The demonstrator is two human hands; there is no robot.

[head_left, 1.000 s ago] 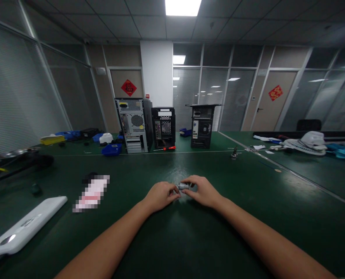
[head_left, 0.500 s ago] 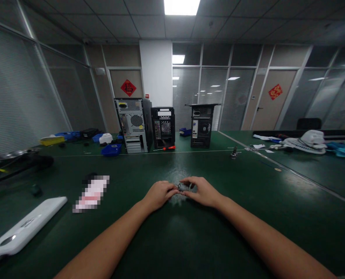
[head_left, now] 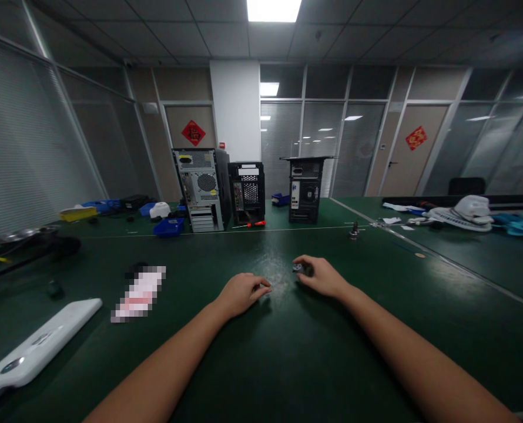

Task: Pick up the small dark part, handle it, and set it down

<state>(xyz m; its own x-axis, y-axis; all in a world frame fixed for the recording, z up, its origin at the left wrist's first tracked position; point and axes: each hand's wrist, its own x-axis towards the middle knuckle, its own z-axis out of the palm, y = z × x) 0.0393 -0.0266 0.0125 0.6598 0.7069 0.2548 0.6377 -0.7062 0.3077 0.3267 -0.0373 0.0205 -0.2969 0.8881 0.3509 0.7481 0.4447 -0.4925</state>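
Observation:
My right hand (head_left: 325,277) pinches a small grey metal part (head_left: 297,268) between thumb and fingertips, a little above the green table (head_left: 261,364). The part has a round, dark-marked end facing left; its rear is hidden by my fingers. To the left, apart from it, my left hand (head_left: 239,295) is low over the table with thumb and fingertips pressed together. Whether a tiny thing sits in that pinch I cannot make out. Farther back on the right stands another small dark metal part (head_left: 354,231), upright on the table.
Three computer cases (head_left: 206,188) stand at the back, with a red-handled screwdriver (head_left: 256,224) before them. Blue bins (head_left: 168,227) are at back left. On the left lie a long white device (head_left: 41,343) and a pixelated pink item (head_left: 140,294). A white cap (head_left: 470,212) lies far right.
My right hand has moved right and slightly away, taking the grey metal part from my left fingertips. The left hand has stayed nearly in place.

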